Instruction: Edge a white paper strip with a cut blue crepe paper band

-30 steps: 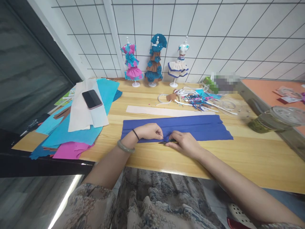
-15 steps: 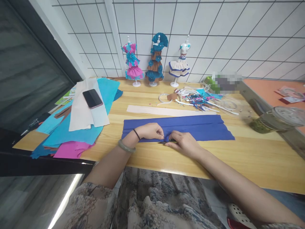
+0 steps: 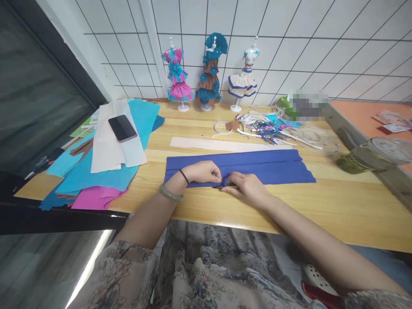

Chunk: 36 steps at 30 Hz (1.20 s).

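A long blue sheet of crepe paper (image 3: 273,167) lies crosswise in front of me, creased along its length. My left hand (image 3: 204,172) is closed in a pinch over its near edge, fingertips by a small bunched part of the sheet. Just to the right, my right hand (image 3: 247,187) is closed around a slim, pointed black-and-yellow tool (image 3: 232,186), its dark tip pointing left along the near edge. Fingers cover most of the tool, so its exact kind is hidden. Behind the blue sheet rests a pale strip (image 3: 206,143).
Coloured paper sheets (image 3: 96,180) are piled at left under a phone (image 3: 122,128). Three small dress forms (image 3: 181,81) stand by the tiled wall. Paper scraps and ribbons (image 3: 265,128) lie behind the strip. At right is a lidded clear jar (image 3: 370,156).
The whole view has shifted slightly, with the table appearing a bit higher. Both hands stay at the near edge of the blue sheet, with hardly any movement.
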### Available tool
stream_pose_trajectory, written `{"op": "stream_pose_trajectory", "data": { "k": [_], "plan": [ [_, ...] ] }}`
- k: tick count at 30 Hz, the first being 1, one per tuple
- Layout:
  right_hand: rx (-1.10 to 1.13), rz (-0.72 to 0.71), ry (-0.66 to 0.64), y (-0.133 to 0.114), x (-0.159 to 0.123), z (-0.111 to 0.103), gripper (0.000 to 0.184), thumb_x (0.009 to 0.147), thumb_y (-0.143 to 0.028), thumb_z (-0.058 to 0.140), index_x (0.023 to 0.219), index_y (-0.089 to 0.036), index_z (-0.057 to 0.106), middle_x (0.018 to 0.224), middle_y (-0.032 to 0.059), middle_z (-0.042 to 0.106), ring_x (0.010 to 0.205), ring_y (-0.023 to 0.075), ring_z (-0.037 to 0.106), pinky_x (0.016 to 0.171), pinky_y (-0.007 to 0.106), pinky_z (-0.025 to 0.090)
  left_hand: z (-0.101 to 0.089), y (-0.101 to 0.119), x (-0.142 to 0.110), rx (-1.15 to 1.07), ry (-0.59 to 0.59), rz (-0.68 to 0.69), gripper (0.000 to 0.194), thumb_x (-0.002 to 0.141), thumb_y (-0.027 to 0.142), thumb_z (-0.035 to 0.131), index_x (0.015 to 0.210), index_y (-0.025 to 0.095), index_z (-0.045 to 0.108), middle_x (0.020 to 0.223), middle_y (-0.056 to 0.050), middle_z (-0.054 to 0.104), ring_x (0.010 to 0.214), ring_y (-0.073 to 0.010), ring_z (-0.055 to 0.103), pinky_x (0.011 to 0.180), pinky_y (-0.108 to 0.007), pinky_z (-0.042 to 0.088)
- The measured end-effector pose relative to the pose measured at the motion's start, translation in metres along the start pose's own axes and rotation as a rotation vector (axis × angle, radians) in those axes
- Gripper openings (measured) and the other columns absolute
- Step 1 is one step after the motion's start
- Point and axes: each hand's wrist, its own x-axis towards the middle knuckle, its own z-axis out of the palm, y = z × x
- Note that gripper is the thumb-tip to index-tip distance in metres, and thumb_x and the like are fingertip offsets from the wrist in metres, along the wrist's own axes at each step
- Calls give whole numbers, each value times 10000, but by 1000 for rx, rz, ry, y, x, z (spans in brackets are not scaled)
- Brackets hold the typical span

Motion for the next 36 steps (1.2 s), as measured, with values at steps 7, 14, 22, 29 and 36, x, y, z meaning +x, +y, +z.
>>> {"op": "stream_pose_trajectory", "data": {
  "k": [7,14,22,29,36],
  "plan": [
    [-8,4,7,-4,2,0,366,872,-517,401,863,-192,569,849,54,633,719,165,599,606,260,367,1,-2,1,6,-8,13,205,731,268,559,814,135,692,765,-7,688,654,-95,548,579,-171,362],
    [-5,5,14,-6,2,1,364,872,-510,406,843,-189,576,828,53,631,699,160,597,593,259,367,2,-4,2,3,-3,20,199,727,279,569,791,135,692,709,2,677,626,-93,534,556,-174,347],
    [-6,22,5,-8,0,1,360,867,-515,411,854,-192,569,841,58,627,716,169,601,613,265,384,-7,2,-12,-17,29,41,356,781,376,528,997,125,661,843,-30,684,694,-113,561,609,-188,376],
    [-18,29,-11,-7,2,2,361,866,-515,412,867,-190,567,869,57,631,732,179,612,619,275,397,-14,1,-38,126,69,-184,331,646,430,665,822,150,684,749,-27,669,651,-122,573,557,-193,370],
    [22,40,0,-8,1,1,337,859,-497,441,885,-196,589,886,60,643,756,176,619,638,276,419,-3,5,-44,175,93,-111,212,659,329,649,804,177,680,810,-30,676,742,-149,593,660,-211,401]
  ]
}}
